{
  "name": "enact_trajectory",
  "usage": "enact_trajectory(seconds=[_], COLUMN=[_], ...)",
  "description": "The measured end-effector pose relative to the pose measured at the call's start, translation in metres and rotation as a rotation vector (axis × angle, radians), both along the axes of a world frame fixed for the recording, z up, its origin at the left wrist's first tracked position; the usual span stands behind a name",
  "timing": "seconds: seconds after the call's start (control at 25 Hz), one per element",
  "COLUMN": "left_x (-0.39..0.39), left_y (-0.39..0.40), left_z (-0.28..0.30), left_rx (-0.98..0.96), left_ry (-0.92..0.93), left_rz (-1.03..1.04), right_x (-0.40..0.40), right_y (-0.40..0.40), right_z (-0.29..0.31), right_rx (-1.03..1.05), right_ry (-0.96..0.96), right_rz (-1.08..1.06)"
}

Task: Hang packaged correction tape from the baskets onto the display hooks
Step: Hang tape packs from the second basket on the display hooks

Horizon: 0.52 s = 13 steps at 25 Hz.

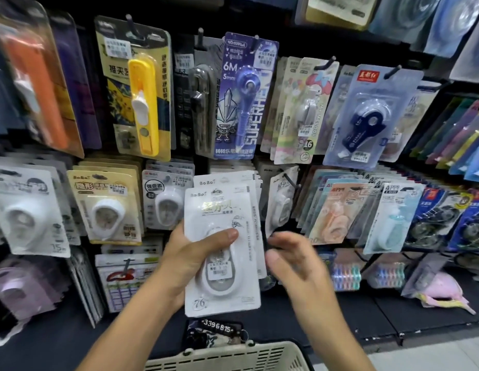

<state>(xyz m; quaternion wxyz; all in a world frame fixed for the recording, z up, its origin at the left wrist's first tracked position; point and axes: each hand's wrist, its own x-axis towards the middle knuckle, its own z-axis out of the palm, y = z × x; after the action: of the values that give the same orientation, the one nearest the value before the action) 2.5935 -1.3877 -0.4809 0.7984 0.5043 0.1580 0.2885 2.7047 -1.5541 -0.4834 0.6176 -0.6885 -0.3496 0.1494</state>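
My left hand (191,257) grips a stack of white BoBo correction tape packs (222,253), thumb pressed across the front blister. The stack is upright in front of the display, its top edge near a dark hook (290,180) in the middle row. My right hand (291,259) hovers just right of the stack with fingers loosely spread and blurred, holding nothing. A beige plastic basket (227,356) sits below my forearms at the bottom edge.
The dark display wall is packed with hanging packs: a yellow one (142,103), a purple 6M pack (243,97), a navy tape pack (366,116), white BoBo packs (107,207) at left. A pink item (441,293) lies on the lower shelf at right.
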Motion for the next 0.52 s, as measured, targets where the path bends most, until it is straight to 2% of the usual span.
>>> enact_trajectory(seconds=[0.08, 0.16, 0.36, 0.52], left_x=[0.008, 0.01, -0.001, 0.0], left_y=[-0.008, -0.01, 0.006, 0.01], left_z=[0.0, -0.001, -0.003, -0.004], left_rx=[0.025, 0.044, 0.053, 0.081], left_ry=[0.009, 0.006, 0.023, 0.013], left_rz=[0.039, 0.018, -0.119, 0.017], right_x=[-0.018, -0.022, -0.002, 0.028], right_y=[0.012, 0.02, 0.015, 0.001], right_z=[0.0, 0.002, 0.015, 0.012], right_rx=[-0.034, -0.007, 0.252, 0.16], right_ry=[-0.133, -0.126, 0.31, 0.329], right_rz=[0.048, -0.034, -0.009, -0.255])
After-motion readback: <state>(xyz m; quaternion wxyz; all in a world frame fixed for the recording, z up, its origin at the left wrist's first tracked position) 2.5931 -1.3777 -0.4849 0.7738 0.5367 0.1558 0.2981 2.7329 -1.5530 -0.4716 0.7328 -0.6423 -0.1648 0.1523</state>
